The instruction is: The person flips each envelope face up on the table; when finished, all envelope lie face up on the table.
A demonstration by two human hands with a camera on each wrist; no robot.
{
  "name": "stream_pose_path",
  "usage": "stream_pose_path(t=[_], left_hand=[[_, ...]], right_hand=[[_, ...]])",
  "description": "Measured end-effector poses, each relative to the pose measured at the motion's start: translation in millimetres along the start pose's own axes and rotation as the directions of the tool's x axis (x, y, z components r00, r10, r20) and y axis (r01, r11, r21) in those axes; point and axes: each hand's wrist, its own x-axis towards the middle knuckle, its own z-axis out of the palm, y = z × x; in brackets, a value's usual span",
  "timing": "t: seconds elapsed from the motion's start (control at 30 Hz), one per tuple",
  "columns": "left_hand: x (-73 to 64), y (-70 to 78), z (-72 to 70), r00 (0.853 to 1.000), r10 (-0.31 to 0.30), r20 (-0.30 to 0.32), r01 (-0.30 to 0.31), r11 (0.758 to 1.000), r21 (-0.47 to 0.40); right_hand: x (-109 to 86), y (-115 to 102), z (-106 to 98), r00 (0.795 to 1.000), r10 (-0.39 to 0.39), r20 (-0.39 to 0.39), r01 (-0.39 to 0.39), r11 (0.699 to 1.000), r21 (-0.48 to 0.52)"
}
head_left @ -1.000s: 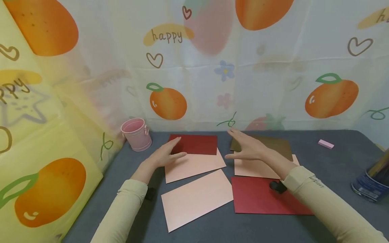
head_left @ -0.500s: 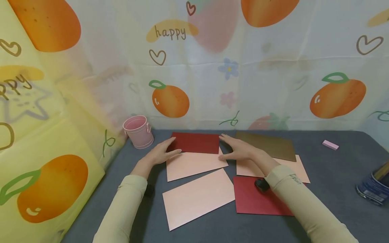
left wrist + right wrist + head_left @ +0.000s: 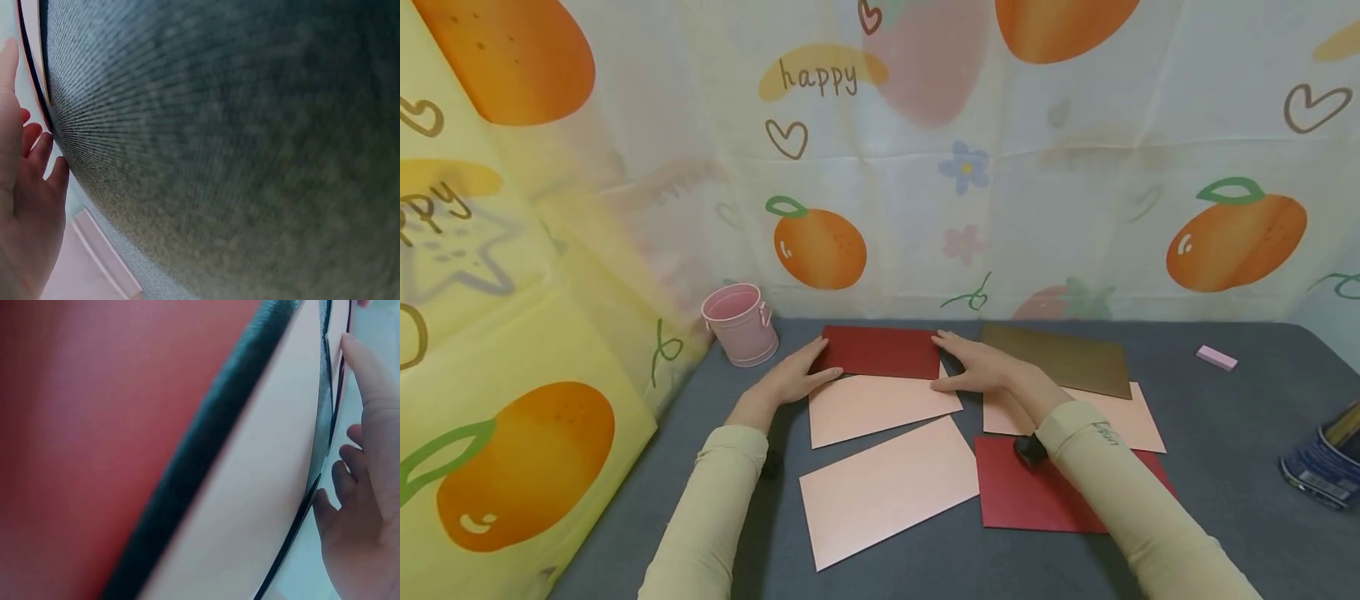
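Observation:
A flat dark red card (image 3: 880, 352) lies at the back of the table, overlapping a pale pink card (image 3: 880, 408). My left hand (image 3: 790, 375) is at its left end, with fingers by the far corner and thumb at the near corner. At the right end, my right hand (image 3: 981, 367) has its fingertips at the far corner, with the thumb over the pink card's edge. Both hands keep thumb and fingers spread. In the wrist views, the left hand (image 3: 37, 187) and right hand (image 3: 362, 487) show loosely extended fingers; contact with the card is hard to tell.
Another pale pink card (image 3: 891, 492) lies in front. To the right are a brown card (image 3: 1060, 358) over a pink card (image 3: 1131, 417) and a red card (image 3: 1007, 492). A pink bucket (image 3: 741, 329), a small pink block (image 3: 1217, 358) and a blue can (image 3: 1326, 471) stand around.
My right hand has moved left from above the brown card to the right end of the dark red card. My left hand has shifted slightly closer to its left end.

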Motion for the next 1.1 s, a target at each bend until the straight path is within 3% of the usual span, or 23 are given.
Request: stream_pose_path(t=[1.1], left_hand=[[-2.7,4.5,-0.7,0.995,0.08,-0.063,-0.068,0.982,0.177]], right_hand=[[6.8,-8.2,3.6,0.999,0.044,0.023,-0.039,0.985,-0.166]])
